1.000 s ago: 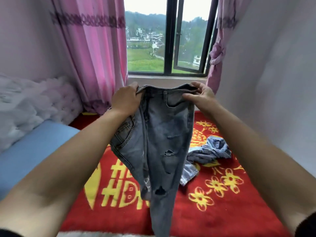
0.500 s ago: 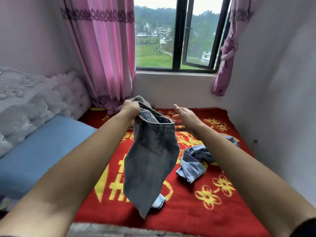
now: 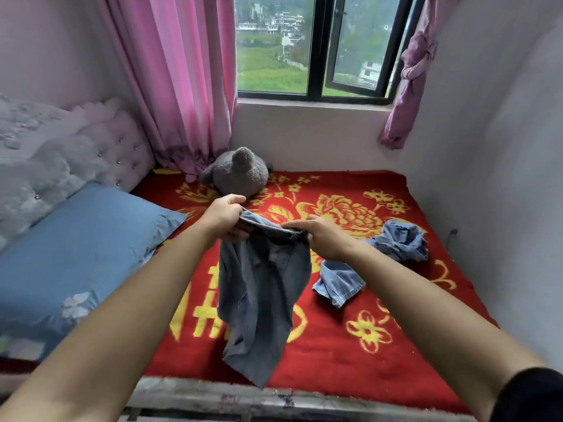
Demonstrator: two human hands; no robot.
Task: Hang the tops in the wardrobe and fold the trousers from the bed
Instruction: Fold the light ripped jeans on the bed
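Bedroom corner: bed (image 3: 213,397) under a red blanket (image 3: 335,360), window (image 3: 316,47) behind, pink curtain (image 3: 182,71) at left, blue pillow (image 3: 76,248) and grey plush (image 3: 237,175) at the head end.

Step in hand, by judgement: folding the trousers. One pair of grey jeans (image 3: 262,293) hangs by its waistband above the middle of the blanket. Its legs dangle toward the near bed edge; whether the hem touches the blanket cannot be told.

Grip: the left hand (image 3: 224,216) holds one end of the waistband, fingers (image 3: 236,231) curled round the denim. The right hand (image 3: 323,237) holds the other end, closed on the band. Both forearms reach forward, hands close together at like height.

Outstanding: blue jeans (image 3: 396,242) lie crumpled on the blanket to the right, apart from the hands, not yet folded. No tops or wardrobe in view.

Next move, by judgement: lower the grey pair flat onto bare blanket with legs aligned, then fold. Loose denim may bunch if dropped carelessly.
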